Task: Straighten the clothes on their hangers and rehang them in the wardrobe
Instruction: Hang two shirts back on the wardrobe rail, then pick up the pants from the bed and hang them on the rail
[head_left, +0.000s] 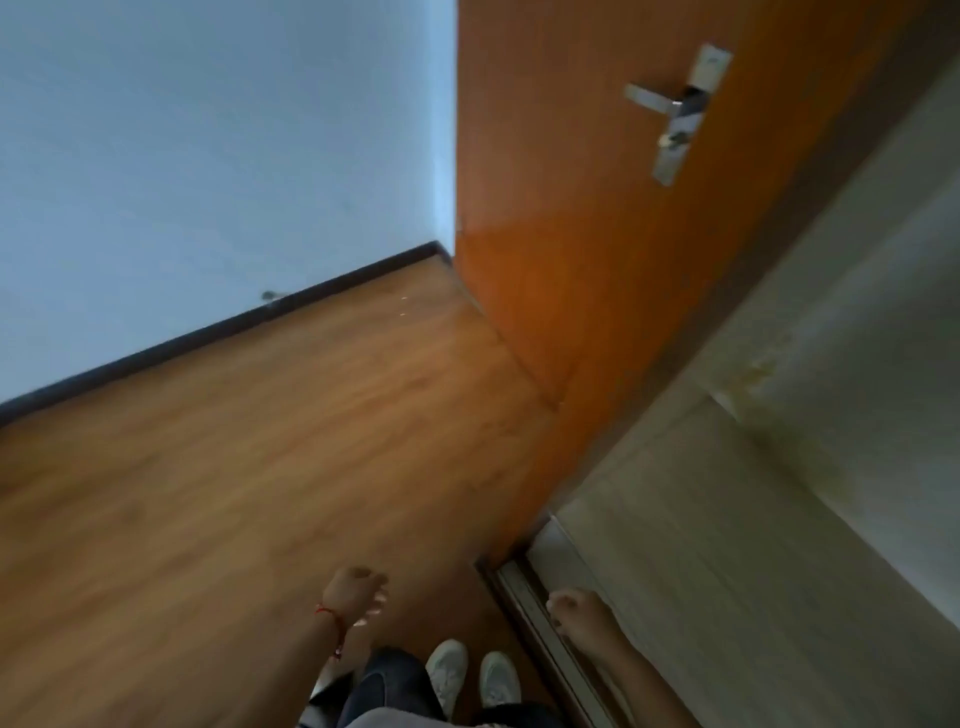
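Note:
No clothes or hangers show in this tilted, blurred view. The wardrobe fills the right side with its pale sliding door panel, and its floor track runs along the bottom edge. My left hand, with a red string round the wrist, hangs over the wooden floor with fingers loosely curled and holds nothing. My right hand hangs beside the wardrobe's track, also loosely curled and empty. I cannot tell whether it touches the panel.
An orange room door with a metal lever handle stands ahead, next to the wardrobe. A pale wall with a dark skirting board runs along the left. Wooden floor lies between, with my white shoes at the bottom.

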